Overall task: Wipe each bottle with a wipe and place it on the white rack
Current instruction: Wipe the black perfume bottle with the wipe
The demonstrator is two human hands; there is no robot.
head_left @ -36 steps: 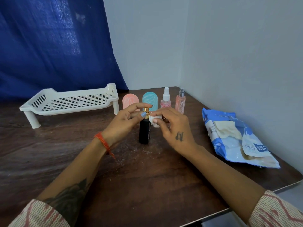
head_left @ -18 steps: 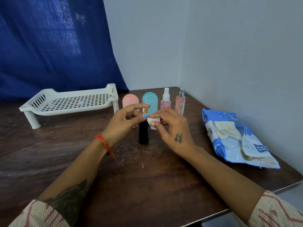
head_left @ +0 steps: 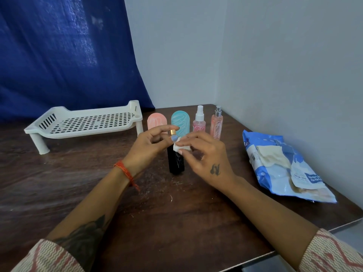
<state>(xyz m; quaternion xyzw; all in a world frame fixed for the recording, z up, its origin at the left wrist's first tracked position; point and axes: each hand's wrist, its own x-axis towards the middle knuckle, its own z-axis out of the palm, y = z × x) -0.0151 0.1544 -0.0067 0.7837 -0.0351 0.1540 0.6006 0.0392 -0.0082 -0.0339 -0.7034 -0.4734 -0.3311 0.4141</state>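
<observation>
On a dark wooden table (head_left: 176,222), a left hand (head_left: 146,148) pinches the gold cap of an upright black bottle (head_left: 176,162) while a right hand (head_left: 206,156) grasps a white wipe (head_left: 181,147) against its neck (the white rack (head_left: 86,123) stands far left).

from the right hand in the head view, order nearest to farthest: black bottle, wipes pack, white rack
1. black bottle, right beside the right hand, at its left
2. wipes pack, off to the right
3. white rack, far left, at the back
</observation>
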